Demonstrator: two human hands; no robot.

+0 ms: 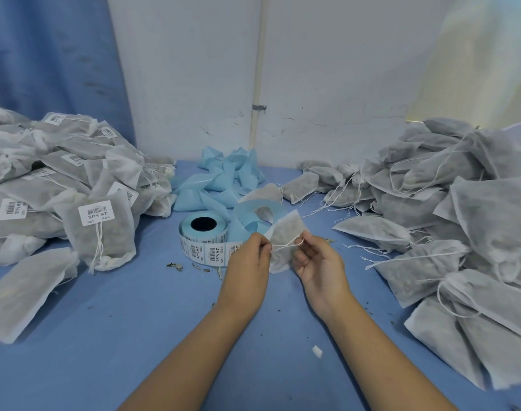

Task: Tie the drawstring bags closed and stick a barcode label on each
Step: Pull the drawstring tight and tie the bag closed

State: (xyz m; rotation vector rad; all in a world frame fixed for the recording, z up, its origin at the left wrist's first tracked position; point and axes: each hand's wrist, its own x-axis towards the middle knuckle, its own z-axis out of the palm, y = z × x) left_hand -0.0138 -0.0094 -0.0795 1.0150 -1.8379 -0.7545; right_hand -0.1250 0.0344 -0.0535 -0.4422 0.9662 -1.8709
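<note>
I hold one small white drawstring bag (pixel 286 232) filled with dark material above the blue table, near the middle. My left hand (pixel 249 259) pinches the bag's left edge and string. My right hand (pixel 315 262) pinches the white drawstring (pixel 286 246) between thumb and forefinger, and the string runs across the bag between both hands. The roll of barcode labels (pixel 204 237) lies just beyond my left hand, with its printed strip facing me.
A heap of labelled bags (pixel 60 179) fills the left side. Unlabelled bags (pixel 449 221) with loose strings are piled on the right. Crumpled blue backing strip (pixel 220 182) lies behind the roll by the white wall. Crumbs are scattered on the blue table (pixel 128 321).
</note>
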